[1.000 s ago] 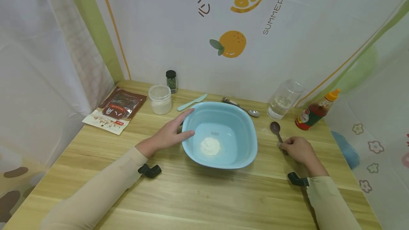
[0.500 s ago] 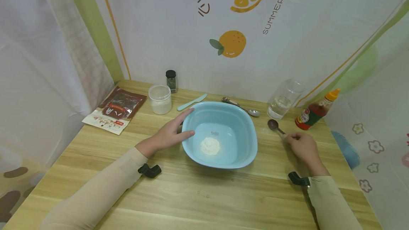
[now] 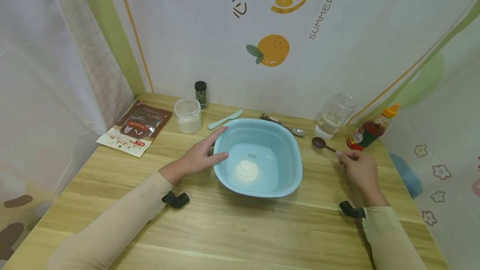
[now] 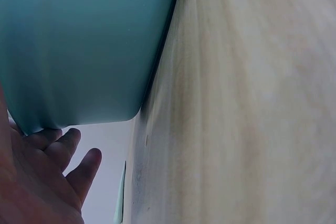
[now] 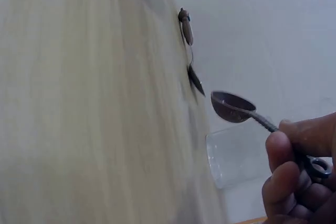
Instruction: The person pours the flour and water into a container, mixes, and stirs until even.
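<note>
A dark brown measuring spoon (image 3: 318,143) is up off the table (image 3: 187,236), its handle pinched between the thumb and fingers of the person's right hand (image 3: 361,170); a small ring at the handle's end pokes out past the grip. The spoon's round bowl sits just in front of a tall glass (image 3: 331,122) with some clear liquid in the bottom. Near that hand stands a red sauce bottle (image 3: 369,131) with an orange cap.

At the middle of the table is a light blue basin (image 3: 273,174), a small heap of white powder (image 3: 246,171) on its floor. The left hand (image 3: 198,155) lies spread against its side, fingers fairly straight and thumb across the rim.

Behind the basin I see a silver spoon (image 3: 298,132), partly hidden by it, and a pale green knife (image 3: 226,119). Further left are a clear jar (image 3: 188,119) of something pale, a small black-capped bottle (image 3: 201,96) and a brown packet (image 3: 136,128) lying flat. A white cloth (image 3: 187,32) printed with oranges hangs at the back.
</note>
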### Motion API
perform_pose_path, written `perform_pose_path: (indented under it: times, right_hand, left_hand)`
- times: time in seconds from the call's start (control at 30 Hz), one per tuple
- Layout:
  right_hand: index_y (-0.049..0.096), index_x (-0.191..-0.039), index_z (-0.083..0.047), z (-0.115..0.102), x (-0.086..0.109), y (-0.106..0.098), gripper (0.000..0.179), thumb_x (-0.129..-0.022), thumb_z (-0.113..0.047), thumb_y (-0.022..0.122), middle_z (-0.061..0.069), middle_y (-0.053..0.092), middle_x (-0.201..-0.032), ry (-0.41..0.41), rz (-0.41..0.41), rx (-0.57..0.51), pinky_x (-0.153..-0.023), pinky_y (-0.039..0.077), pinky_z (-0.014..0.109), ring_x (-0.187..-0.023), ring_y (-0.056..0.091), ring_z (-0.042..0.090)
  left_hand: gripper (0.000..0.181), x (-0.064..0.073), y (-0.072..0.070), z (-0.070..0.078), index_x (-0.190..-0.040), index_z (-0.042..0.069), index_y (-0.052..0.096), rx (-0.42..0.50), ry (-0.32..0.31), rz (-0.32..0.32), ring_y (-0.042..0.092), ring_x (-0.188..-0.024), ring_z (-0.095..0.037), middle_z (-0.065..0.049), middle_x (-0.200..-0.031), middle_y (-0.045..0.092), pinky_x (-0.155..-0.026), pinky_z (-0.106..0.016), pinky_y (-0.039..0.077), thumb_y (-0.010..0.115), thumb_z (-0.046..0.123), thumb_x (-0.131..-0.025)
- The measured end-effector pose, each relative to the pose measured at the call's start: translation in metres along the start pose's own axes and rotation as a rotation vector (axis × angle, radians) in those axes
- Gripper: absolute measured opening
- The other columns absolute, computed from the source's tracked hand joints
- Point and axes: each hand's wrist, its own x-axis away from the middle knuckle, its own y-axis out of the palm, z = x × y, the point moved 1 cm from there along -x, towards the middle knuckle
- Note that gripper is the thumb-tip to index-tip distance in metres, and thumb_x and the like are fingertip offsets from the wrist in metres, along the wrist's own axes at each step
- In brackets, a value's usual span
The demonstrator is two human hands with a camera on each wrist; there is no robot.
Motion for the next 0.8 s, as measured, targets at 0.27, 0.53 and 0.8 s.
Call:
perform_pose_path:
  times: [0.27, 0.53, 0.8]
  right_hand:
    - [0.077, -0.116, 0.0, -0.023, 0.007, -0.004, 0.06, -0.107, -0.059, 0.069, 0.003, 0.076, -0.082, -0.039, 0.022, -0.072, -0.062, 0.043, 0.028, -0.072, 0.058, 0.017]
    - [0.078, -0.116, -0.004, -0.067, 0.015, -0.007, 0.044, -0.107, -0.047, 0.076, -0.008, 0.076, -0.079, -0.148, 0.015, -0.217, -0.054, 0.042, 0.028, -0.068, 0.063, 0.015]
    - [0.08, -0.117, 0.0, -0.102, 0.021, 0.007, 0.036, -0.107, -0.035, 0.078, -0.004, 0.077, -0.079, -0.255, -0.012, -0.233, -0.054, 0.049, 0.022, -0.066, 0.064, 0.014]
  left_hand:
    - [0.086, 0.0, -0.001, 0.001, -0.178, 0.012, 0.025, -0.013, -0.007, -0.002, 0.061, -0.142, -0.044, -0.023, -0.175, 0.039, -0.103, -0.052, 0.064, 0.07, 0.03, -0.107]
    - [0.087, 0.0, 0.0, 0.003, -0.178, 0.011, 0.024, -0.021, -0.006, 0.001, 0.061, -0.142, -0.045, -0.024, -0.173, 0.041, -0.106, -0.053, 0.062, 0.071, 0.029, -0.106]
    - [0.087, 0.001, -0.001, 0.003, -0.178, 0.013, 0.024, -0.011, -0.012, -0.006, 0.06, -0.144, -0.044, -0.024, -0.173, 0.04, -0.108, -0.054, 0.06, 0.07, 0.03, -0.107]
